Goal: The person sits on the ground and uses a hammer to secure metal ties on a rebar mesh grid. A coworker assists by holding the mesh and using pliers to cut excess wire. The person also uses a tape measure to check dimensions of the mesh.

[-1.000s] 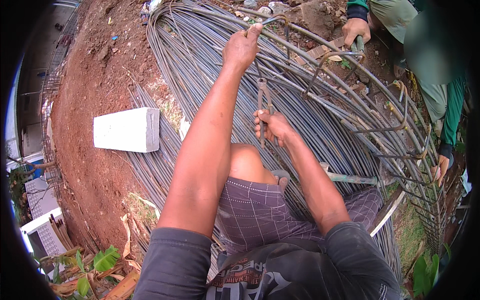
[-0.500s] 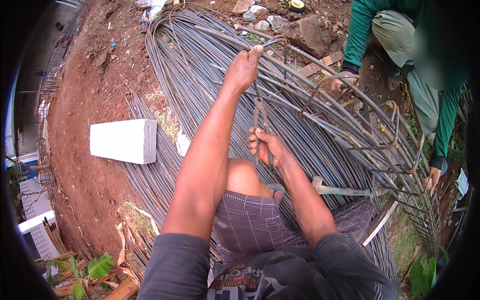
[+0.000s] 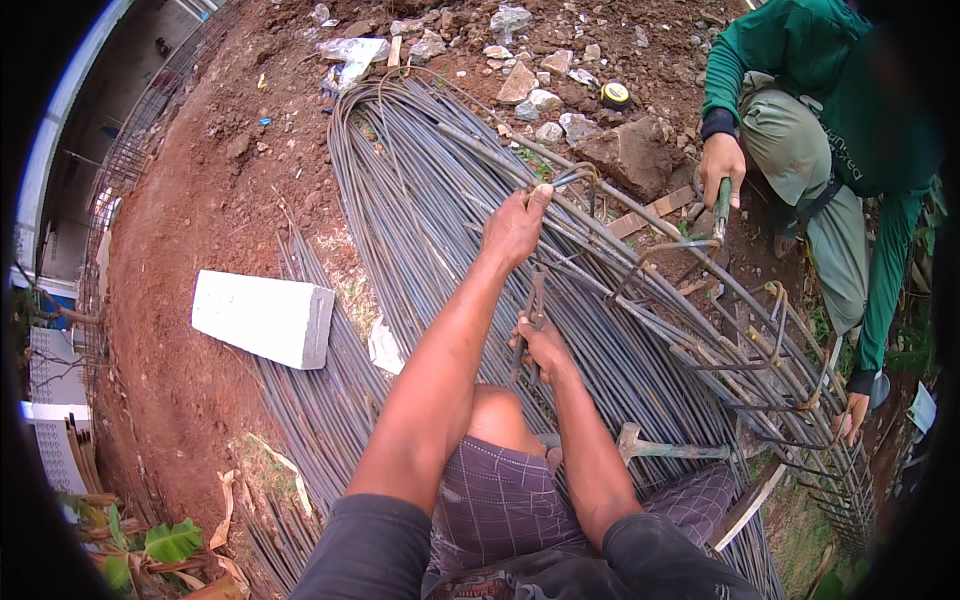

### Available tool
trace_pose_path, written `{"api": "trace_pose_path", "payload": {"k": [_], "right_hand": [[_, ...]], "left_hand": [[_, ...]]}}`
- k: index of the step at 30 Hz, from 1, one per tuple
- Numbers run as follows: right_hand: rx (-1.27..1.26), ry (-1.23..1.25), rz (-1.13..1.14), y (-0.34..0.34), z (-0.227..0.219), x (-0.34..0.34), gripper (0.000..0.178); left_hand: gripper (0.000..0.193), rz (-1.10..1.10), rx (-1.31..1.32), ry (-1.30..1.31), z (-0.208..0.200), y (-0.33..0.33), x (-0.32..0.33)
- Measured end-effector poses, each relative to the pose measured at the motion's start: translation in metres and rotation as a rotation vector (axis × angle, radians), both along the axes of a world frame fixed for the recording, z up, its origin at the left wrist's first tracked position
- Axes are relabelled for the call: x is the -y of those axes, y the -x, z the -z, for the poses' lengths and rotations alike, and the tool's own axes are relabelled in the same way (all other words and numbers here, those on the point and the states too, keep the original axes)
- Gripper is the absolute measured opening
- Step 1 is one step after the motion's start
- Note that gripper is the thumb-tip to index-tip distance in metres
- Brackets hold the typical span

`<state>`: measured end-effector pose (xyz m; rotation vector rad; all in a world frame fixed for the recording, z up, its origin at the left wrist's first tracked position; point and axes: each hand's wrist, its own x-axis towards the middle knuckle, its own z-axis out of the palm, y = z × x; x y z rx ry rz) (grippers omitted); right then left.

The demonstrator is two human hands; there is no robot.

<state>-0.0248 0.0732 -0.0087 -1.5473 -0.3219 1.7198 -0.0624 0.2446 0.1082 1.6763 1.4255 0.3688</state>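
Note:
My left hand (image 3: 514,228) is closed around the bent steel stirrup (image 3: 572,176) at the near end of a rebar cage (image 3: 690,280). Just below it, my right hand (image 3: 545,346) grips a pair of dark pincers (image 3: 536,296) by the handles, jaws pointing up toward the cage. Whether the jaws touch any wire is too small to tell. Under both hands lies a thick bundle of steel bars (image 3: 430,200), bent into loops at the far end. Beside my right forearm a hammer (image 3: 670,450) rests on the bars.
At the right a co-worker in green sleeves (image 3: 745,65) holds green-handled pliers (image 3: 722,212) above the cage, other hand (image 3: 851,418) on its far side. A white block (image 3: 262,318) sits at left on bars. Rocks (image 3: 628,155) and a tape measure (image 3: 615,95) lie beyond.
The view has shifted, so the scene sits lower. The co-worker's hand with the pliers has lifted away from the cage. My left hand keeps its grip; the pincers have come slightly closer to it.

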Motion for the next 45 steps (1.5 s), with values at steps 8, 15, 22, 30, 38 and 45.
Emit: {"api": "trace_pose_path", "payload": {"k": [8,15,22,30,38,45], "right_hand": [[0.453,0.261,-0.474,-0.027,-0.041,-0.025,0.042],[1.166,0.104,-1.608,-0.049,-0.106,-0.097,0.037],[-0.466,0.108,0.01,-0.048,0.0,0.018,0.019],[-0.199,0.037,-0.009,-0.026,0.022,0.02,0.024],[-0.413,0.096,0.098,-0.012,0.004,0.025,0.018],[-0.097,0.074,-0.011,0.009,0.026,0.015,0.017]], "left_hand": [[0.073,0.048,0.202,0.125,0.007,0.029,0.008],[0.076,0.065,0.232,0.122,0.008,0.027,0.008],[0.075,0.043,0.21,0.106,0.014,0.014,0.003],[0.078,0.013,0.187,0.073,0.017,0.015,0.009],[0.08,-0.012,0.148,0.047,0.021,0.017,0.007],[0.083,-0.032,0.166,0.014,0.021,0.013,0.009]]}}
